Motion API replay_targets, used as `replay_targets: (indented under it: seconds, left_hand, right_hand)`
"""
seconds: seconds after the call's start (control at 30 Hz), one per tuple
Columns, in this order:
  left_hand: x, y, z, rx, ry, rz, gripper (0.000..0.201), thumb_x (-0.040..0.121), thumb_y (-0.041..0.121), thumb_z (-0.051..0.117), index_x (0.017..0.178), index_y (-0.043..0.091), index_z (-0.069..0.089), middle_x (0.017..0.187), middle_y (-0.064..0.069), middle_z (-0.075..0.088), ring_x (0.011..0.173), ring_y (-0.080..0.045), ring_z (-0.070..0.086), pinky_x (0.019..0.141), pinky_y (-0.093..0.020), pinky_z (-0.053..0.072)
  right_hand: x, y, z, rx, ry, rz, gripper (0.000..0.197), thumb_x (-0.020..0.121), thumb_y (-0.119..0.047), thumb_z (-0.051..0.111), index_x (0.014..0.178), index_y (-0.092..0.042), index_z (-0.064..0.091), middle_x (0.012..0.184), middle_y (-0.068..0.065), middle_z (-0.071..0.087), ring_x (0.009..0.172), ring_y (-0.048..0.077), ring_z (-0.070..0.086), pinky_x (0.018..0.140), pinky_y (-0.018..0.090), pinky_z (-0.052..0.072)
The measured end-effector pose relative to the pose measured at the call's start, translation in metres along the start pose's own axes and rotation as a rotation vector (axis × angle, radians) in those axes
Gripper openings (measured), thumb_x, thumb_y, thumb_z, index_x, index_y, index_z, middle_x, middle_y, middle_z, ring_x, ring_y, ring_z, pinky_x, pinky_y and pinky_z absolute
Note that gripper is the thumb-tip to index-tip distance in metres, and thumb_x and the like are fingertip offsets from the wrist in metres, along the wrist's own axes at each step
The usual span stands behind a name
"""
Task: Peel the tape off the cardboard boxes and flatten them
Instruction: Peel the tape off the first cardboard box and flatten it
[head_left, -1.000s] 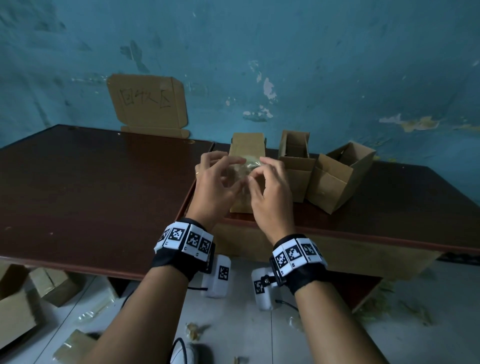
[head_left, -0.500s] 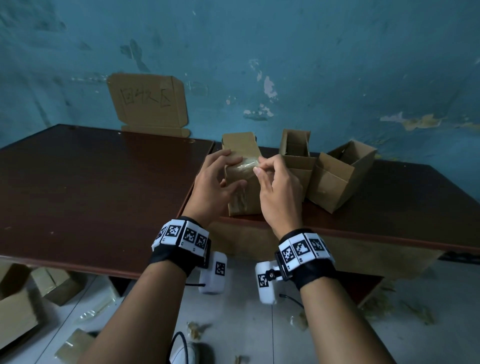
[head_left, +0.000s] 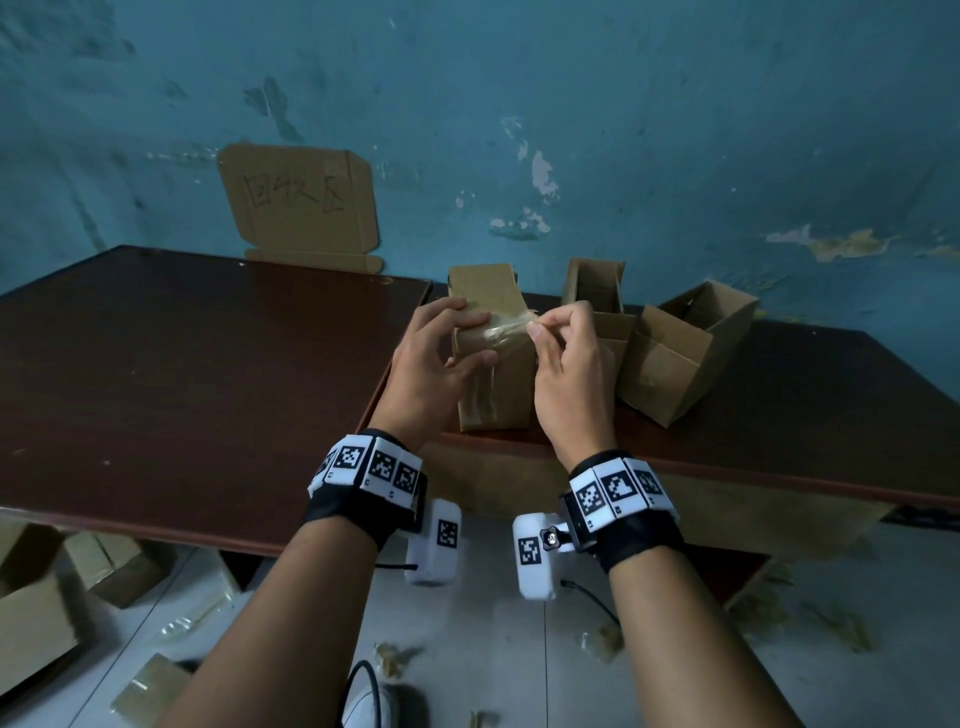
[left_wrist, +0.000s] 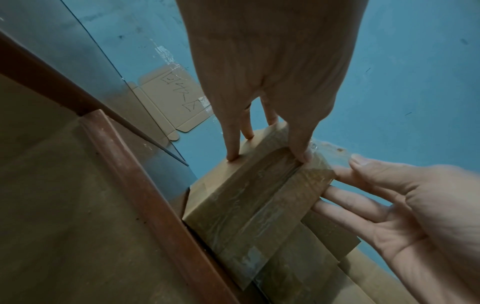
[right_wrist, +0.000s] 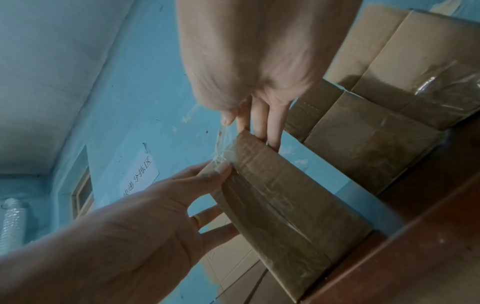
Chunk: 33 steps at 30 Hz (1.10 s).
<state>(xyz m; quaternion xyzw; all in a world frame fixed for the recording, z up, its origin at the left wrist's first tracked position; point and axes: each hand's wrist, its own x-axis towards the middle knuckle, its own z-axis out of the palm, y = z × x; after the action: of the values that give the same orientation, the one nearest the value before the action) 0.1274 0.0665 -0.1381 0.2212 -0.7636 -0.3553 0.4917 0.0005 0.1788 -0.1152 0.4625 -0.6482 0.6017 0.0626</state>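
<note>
at the near edge of the dark tabletop (head_left: 208, 395) a small cardboard box (head_left: 493, 384) stands tilted on end, clear tape (head_left: 506, 332) running over its face. left hand (head_left: 434, 364) grips the box, thumb on the taped front and fingers behind. right hand (head_left: 566, 374) pinches a lifted end of the tape between thumb and forefinger, its other fingers lying loosely against the box's right side. from the right wrist view the freed film stretches off the upper corner — only a short length is clear, and the long strip down the face looks still stuck.

just behind and to the right stand two more boxes (head_left: 680, 353), upright with open tops; whether tape remains on them can't be settled from the head view, though the right wrist view shows shiny film on one. neither is flattened. on the floor (head_left: 467, 649) lie scraps of film and some cardboard, partly out of view.

my reading: early in this box — tape barely started, flattening not begun, and at least two more to do.

a cardboard sign (head_left: 301, 208) with handwriting leans on the blue wall.
</note>
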Motion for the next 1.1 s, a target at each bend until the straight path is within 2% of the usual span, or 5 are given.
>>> replay_targets:
  seconds: [0.27,0.53,0.73,0.97,1.1]
  left_hand:
    - [0.001,-0.001,-0.003,0.045,-0.032,0.010,0.041,0.091,0.014,0.082,0.131,0.018,0.072,0.145,0.001,0.053,0.137,-0.014,0.051,0.091,0.004,0.040]
    - [0.001,0.000,-0.003,-0.019,-0.038,-0.014,0.042,0.092,0.010,0.081,0.132,0.016,0.070,0.148,0.001,0.053,0.137,-0.011,0.052,0.091,0.001,0.043]
    - [0.001,0.001,0.001,0.005,0.004,-0.027,0.040,0.090,0.027,0.085,0.127,0.019,0.072,0.143,0.008,0.055,0.123,0.012,0.054,0.091,0.000,0.043]
    - [0.004,0.000,0.003,0.062,-0.016,-0.025,0.035,0.093,0.030,0.081,0.125,0.021,0.069,0.144,0.004,0.053,0.131,-0.010,0.057,0.099,-0.013,0.050]
    - [0.003,0.003,0.001,0.061,-0.039,-0.033,0.036,0.094,0.031,0.080,0.127,0.023,0.067,0.143,0.003,0.052,0.128,-0.013,0.058,0.104,-0.029,0.055]
  right_hand:
    - [0.003,0.007,0.003,0.230,0.010,0.152,0.006,0.111,-0.021,0.051,0.109,-0.026,0.049,0.110,0.008,0.072,0.099,0.015,0.074,0.084,0.041,0.064]
    - [0.001,-0.003,-0.001,0.530,0.010,0.323,0.011,0.114,-0.017,0.043,0.109,-0.027,0.044,0.130,0.018,0.069,0.114,0.018,0.074,0.096,0.035,0.061]
    - [0.001,-0.003,-0.005,0.700,0.086,0.469,0.006,0.115,-0.015,0.037,0.116,-0.019,0.041,0.109,0.007,0.073,0.107,0.021,0.076,0.093,0.032,0.063]
    - [0.002,-0.001,-0.006,0.781,0.104,0.521,0.005,0.116,-0.015,0.035,0.115,-0.017,0.039,0.110,0.018,0.075,0.101,0.023,0.079,0.096,0.041,0.063]
    - [0.004,0.000,-0.010,0.657,0.079,0.366,0.016,0.112,-0.003,0.041,0.121,-0.017,0.040,0.118,0.020,0.069,0.101,0.027,0.079,0.089,0.044,0.065]
